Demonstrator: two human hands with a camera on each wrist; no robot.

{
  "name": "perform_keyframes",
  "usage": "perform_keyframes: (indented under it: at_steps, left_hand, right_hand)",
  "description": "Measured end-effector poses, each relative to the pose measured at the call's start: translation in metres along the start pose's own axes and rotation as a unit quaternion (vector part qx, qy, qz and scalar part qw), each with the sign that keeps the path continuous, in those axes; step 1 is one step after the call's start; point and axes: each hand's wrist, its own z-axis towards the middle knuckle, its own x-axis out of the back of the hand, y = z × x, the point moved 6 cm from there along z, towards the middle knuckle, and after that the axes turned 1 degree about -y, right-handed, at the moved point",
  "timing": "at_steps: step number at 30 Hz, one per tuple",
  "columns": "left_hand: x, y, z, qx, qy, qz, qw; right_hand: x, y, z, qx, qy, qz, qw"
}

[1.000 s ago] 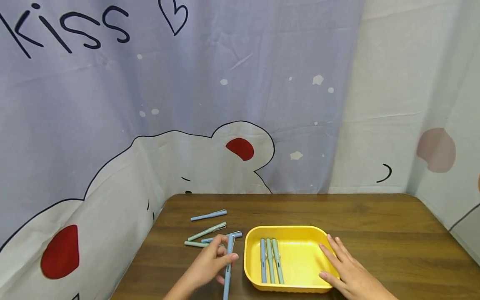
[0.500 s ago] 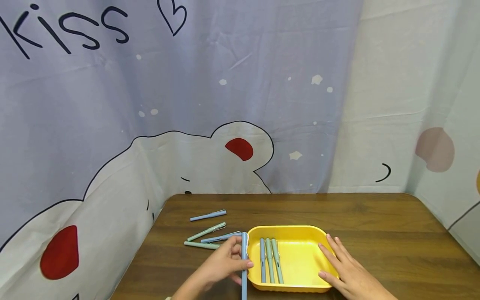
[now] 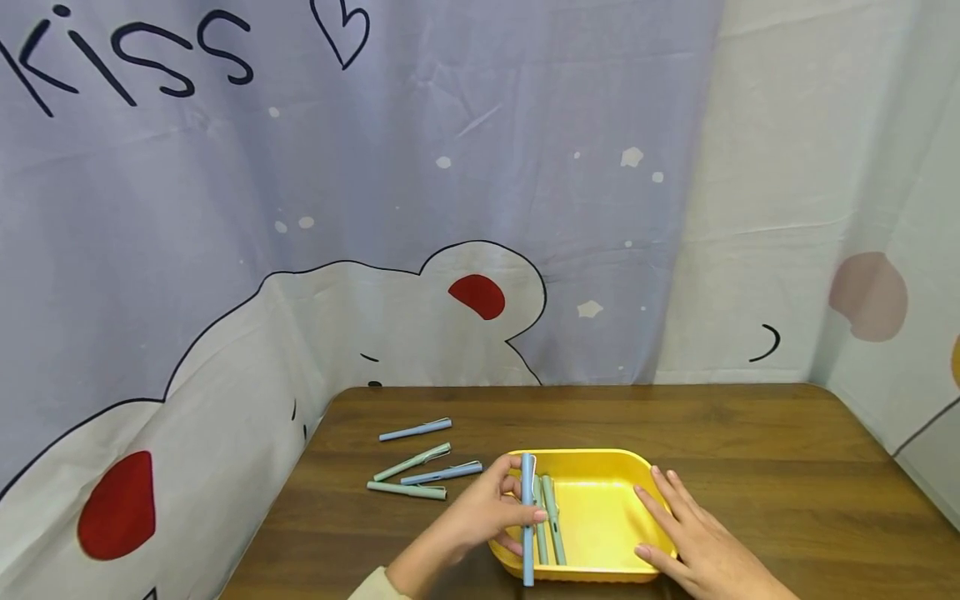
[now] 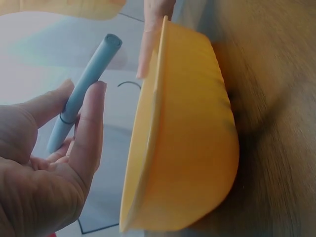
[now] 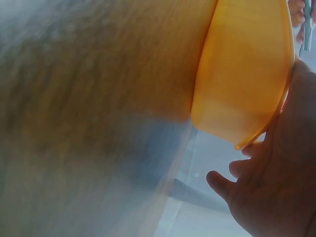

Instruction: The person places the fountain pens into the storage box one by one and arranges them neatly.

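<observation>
My left hand pinches a capped blue pen between thumb and fingers, over the left side of a yellow plastic tray. In the left wrist view this pen is raised, apart from the tray's wall. Two green pens lie side by side inside the tray; the blue pen beside them is hidden behind the held pen and hand. My right hand rests on the tray's right rim with its fingers extended, as the right wrist view also shows along the tray's edge.
Left of the tray on the brown wooden table lie two blue pens and two green pens, loosely spread. A printed curtain hangs behind the table's far edge.
My left hand has carried the blue pen rightward from the table beside the tray to over its left side. The right hand stays at the right rim.
</observation>
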Motion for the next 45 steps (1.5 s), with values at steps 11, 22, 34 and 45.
perform_keyframes:
  at_steps: [11, 22, 34, 45]
  left_hand:
    - [-0.019, -0.003, 0.023, 0.019, -0.005, 0.005, 0.9998]
    - [-0.03, -0.008, 0.039, 0.051, 0.001, 0.013, 0.9986]
    - [-0.047, -0.012, 0.053, 0.071, -0.001, 0.007, 0.9975]
    - [-0.057, -0.015, 0.064, 0.079, 0.005, 0.024, 0.9966]
  right_hand:
    - [0.002, -0.002, -0.001, 0.006, 0.009, -0.021, 1.0]
    - [0.001, -0.002, -0.001, 0.0, 0.005, -0.011, 1.0]
    - [0.0, 0.0, 0.001, -0.028, -0.027, 0.01, 0.999]
    - [-0.002, 0.002, -0.001, -0.017, -0.006, -0.005, 1.0]
